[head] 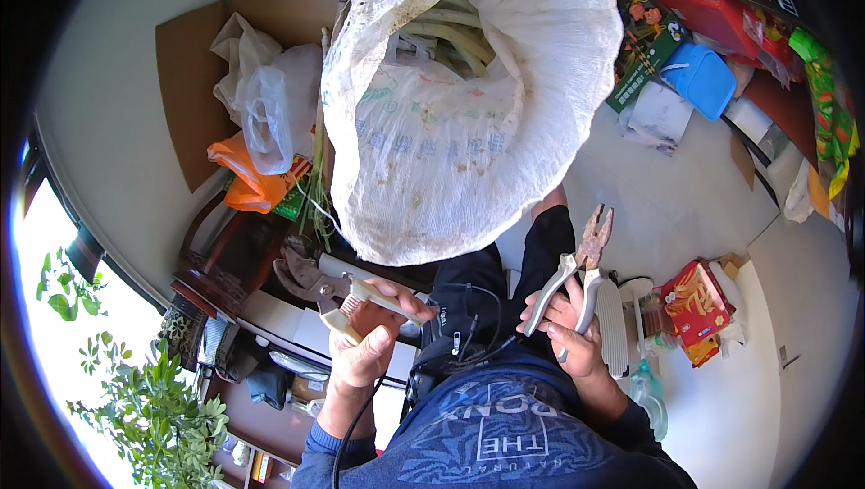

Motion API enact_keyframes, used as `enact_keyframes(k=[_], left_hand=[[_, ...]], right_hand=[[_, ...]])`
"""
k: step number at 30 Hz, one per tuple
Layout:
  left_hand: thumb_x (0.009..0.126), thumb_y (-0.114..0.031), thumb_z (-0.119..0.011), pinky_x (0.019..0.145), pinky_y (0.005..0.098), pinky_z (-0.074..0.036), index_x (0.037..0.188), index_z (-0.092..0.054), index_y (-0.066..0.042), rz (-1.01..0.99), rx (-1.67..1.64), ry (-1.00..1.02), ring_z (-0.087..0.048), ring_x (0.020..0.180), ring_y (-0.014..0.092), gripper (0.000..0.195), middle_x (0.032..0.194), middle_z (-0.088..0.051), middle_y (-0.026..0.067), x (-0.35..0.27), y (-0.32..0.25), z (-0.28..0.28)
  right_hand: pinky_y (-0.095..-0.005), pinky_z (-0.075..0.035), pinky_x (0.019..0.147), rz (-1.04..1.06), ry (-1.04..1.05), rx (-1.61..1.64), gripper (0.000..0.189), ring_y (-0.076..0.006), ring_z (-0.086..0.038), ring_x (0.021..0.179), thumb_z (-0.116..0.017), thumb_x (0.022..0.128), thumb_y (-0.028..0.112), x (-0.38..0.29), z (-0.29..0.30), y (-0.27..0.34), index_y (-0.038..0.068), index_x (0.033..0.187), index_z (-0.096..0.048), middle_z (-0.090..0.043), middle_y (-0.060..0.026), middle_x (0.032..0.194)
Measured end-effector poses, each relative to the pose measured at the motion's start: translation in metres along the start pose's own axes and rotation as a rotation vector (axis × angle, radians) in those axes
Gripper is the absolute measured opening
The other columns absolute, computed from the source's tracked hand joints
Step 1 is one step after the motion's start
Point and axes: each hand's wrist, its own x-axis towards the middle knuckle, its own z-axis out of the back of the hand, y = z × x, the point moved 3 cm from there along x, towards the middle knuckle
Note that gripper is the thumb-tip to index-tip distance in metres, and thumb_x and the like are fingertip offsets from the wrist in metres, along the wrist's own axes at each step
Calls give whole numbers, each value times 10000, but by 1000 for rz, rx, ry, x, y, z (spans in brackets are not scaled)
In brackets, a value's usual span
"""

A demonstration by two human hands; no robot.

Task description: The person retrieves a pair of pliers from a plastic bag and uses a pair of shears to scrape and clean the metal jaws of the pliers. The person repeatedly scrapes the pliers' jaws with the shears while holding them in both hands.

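My left hand (368, 340) holds pruning shears (331, 293) with pale handles, a coiled spring and a hooked metal blade. The handles stand apart. In my right hand (571, 333) are combination pliers (591, 245) with worn pale grips and rusty jaws pointing away from me. Before me stands a large white woven sack (432, 185), its top rolled outward, stained and printed. Long pale green stalks (449, 33), probably leeks or scallions, lie inside it. Neither tool touches the sack.
Left of the sack, a cardboard box (189, 76) holds plastic bags, with an orange bag (250, 174) at its edge. A dark wooden chair (230, 252) stands nearby. On the right are a blue plastic container (703, 80) and a red package (696, 303). A leafy plant (155, 414) is at lower left.
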Motion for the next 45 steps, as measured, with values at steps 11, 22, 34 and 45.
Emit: enact_keyframes(k=[11, 22, 34, 45], left_hand=[[845, -364, -831, 1049, 470, -504, 1335, -607, -30, -214, 679, -217, -664, 1143, 290, 634, 1660, -186, 216, 25, -50, -10], [846, -177, -846, 936, 594, -575, 1511, -467, 47, 54, 324, -193, -680, 1141, 416, 797, 1521, -500, 274, 14, -35, 2], [823, -343, -869, 1175, 493, -411, 1521, -351, 143, -330, 353, -240, -547, 1357, 368, 996, 1543, -452, 311, 11, -43, 23], [808, -292, -872, 948, 518, -577, 1466, -495, 50, -183, 82, -172, -693, 1103, 355, 832, 1377, -610, 231, 9, -45, 6]], right_hand=[[-486, -543, 970, 35, -131, -247, 1078, -318, -626, 1068, -644, 854, 177, 33, -13, 21, -55, 1627, 71, -542, -261, 1232], [-471, -228, 1231, 552, -228, -452, 1038, -342, -355, 1446, -732, 779, 294, 136, -39, 105, -153, 1534, -177, -371, -243, 1512], [-410, -305, 1179, 442, -311, -250, 805, -269, -465, 1302, -562, 733, 26, 157, -53, 96, -126, 1472, -281, -475, -224, 1392], [-413, -446, 1027, 392, -111, -240, 1006, -269, -512, 1189, -642, 697, 98, 117, -50, 99, -37, 1586, -190, -474, -165, 1350]])
